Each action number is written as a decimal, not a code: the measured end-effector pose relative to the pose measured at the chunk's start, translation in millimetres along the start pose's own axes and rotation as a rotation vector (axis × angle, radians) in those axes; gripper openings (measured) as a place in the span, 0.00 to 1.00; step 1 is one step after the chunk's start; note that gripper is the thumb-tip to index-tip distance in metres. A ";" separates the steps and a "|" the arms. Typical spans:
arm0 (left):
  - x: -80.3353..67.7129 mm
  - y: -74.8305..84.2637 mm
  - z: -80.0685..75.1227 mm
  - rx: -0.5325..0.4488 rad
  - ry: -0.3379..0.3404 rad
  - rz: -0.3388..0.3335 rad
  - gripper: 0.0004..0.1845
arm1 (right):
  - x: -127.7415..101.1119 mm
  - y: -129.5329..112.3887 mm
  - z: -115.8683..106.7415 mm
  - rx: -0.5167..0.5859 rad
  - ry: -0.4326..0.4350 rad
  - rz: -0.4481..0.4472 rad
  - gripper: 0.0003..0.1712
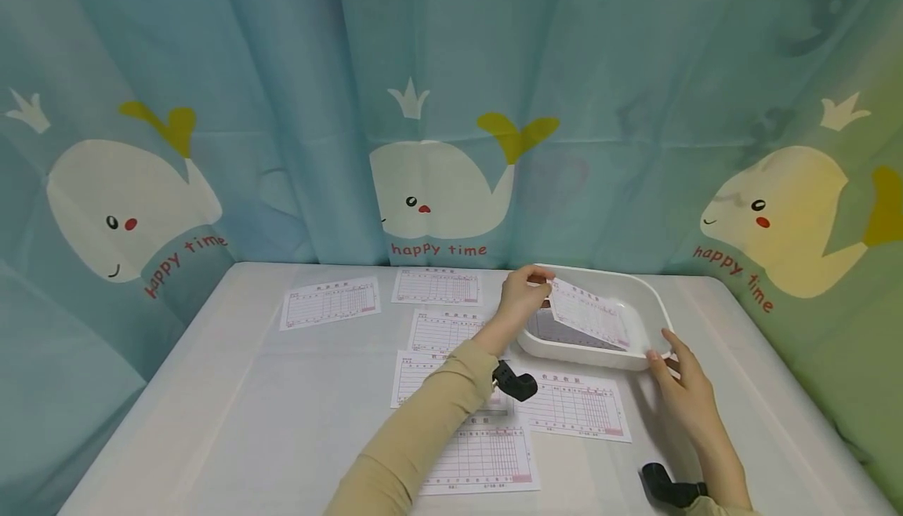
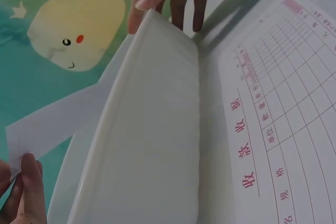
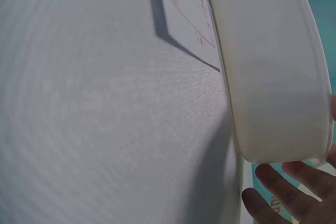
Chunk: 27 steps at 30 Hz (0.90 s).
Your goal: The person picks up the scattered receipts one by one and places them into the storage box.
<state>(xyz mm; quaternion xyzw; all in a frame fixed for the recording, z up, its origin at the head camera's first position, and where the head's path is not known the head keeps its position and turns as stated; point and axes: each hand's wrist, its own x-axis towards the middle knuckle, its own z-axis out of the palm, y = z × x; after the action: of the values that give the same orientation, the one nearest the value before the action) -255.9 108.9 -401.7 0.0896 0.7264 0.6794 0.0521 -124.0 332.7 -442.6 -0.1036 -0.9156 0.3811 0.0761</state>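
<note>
And on the white table [image 1: 261,437], 6 printed slips [image 1: 582,406] lie spread out, while a white tray [image 1: 585,355] stands toward the back, right of centre

Head: looked forward and down from above the table [image 1: 240,430], well back, taking in the curtain [image 1: 437,22] beyond. Left wrist: looked, rolled sideways, from close beside the tray [image 1: 578,354], along its outer wall toward the right hand [image 1: 683,379]. Right wrist: looked low across the table, likewise rolled, near the tray's outside. Overlapped, between wrists, at tray and right hand.
</note>
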 end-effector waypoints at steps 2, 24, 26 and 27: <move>0.5 0.5 2.1 0.001 -0.007 -0.001 0.10 | 0.4 -0.5 -0.1 0.000 0.002 -0.004 0.38; -14.8 6.0 -2.5 0.017 -0.086 -0.051 0.19 | 0.0 0.1 -0.1 0.023 0.003 -0.018 0.38; -16.4 8.4 -2.9 0.022 -0.084 -0.042 0.20 | 0.3 -0.2 -0.5 0.027 0.001 -0.019 0.38; -17.2 9.6 -3.1 0.023 -0.083 -0.039 0.20 | 0.3 -0.4 -0.8 0.026 0.002 -0.020 0.38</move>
<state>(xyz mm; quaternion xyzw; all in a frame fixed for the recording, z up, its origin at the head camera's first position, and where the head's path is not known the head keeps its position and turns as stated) -239.1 103.0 -392.7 0.1043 0.7329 0.6656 0.0944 -124.2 333.1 -441.7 -0.0939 -0.9115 0.3919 0.0820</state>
